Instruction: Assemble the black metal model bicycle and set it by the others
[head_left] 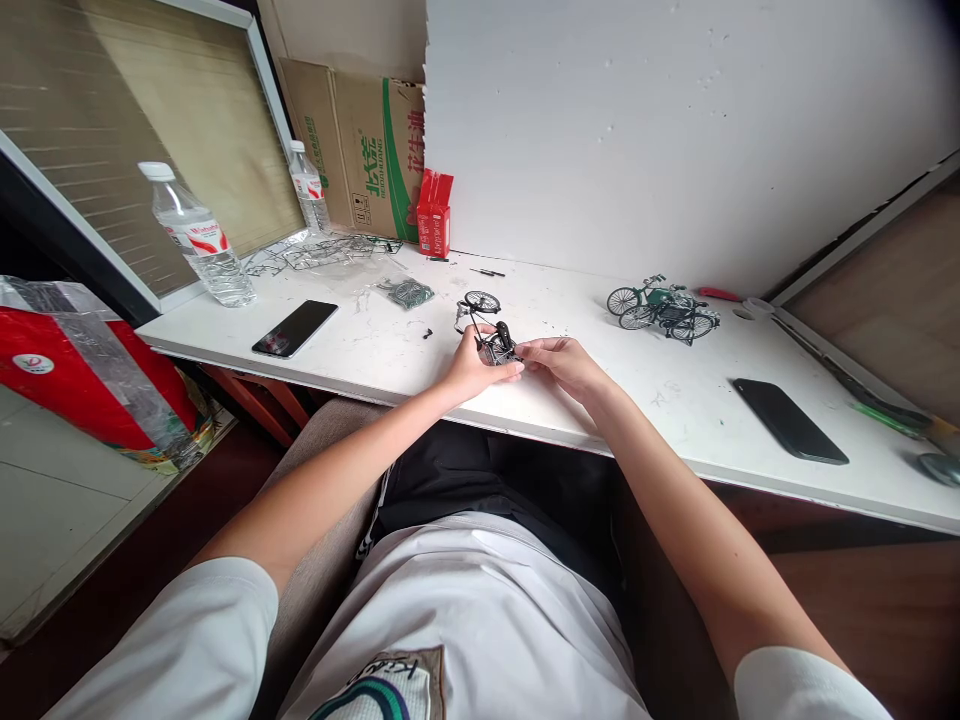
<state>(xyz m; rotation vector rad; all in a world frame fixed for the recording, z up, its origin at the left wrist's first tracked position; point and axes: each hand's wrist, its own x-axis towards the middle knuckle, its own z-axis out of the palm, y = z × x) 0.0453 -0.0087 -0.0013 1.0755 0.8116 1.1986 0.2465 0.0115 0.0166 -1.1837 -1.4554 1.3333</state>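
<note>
Left hand (pixel 478 368) pinches model bicycle (pixel 503 335), long axis pointing away, slightly left; right hand's grip unclear

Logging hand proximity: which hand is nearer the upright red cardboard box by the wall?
Left. The left hand is on the near side of the box, slightly right; the right hand is also on that side, but farther right.

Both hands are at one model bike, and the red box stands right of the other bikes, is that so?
Not quite: the head view shows the red box standing left of the other bikes. The left hand and right hand are indeed at one model bike.
</note>
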